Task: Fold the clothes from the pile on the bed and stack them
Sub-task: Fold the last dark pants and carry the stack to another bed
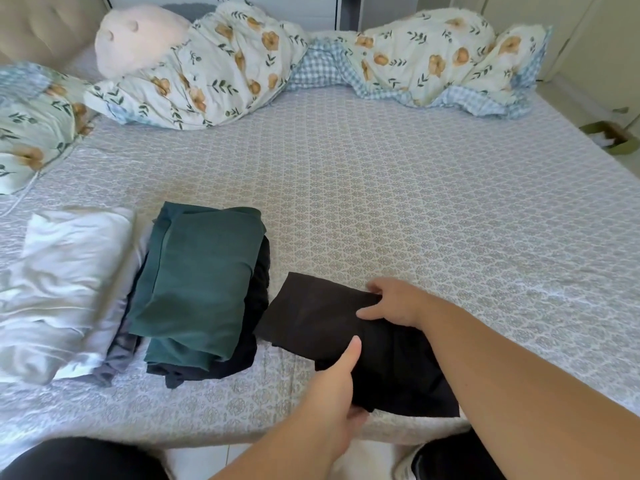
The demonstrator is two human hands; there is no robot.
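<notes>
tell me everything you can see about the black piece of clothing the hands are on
The black garment is a plain, matte, soft-looking cloth, folded flat into a rough rectangle on the patterned bedsheet near the bed's front edge, just right of the green-topped stack. The left hand grips its near edge, thumb on top; the right hand holds its far right edge.

Black garment [346, 327] on bed [433, 202], gripped by left hand [332, 389] and right hand [398, 303]; green-topped folded stack [201, 282] beside.
</notes>
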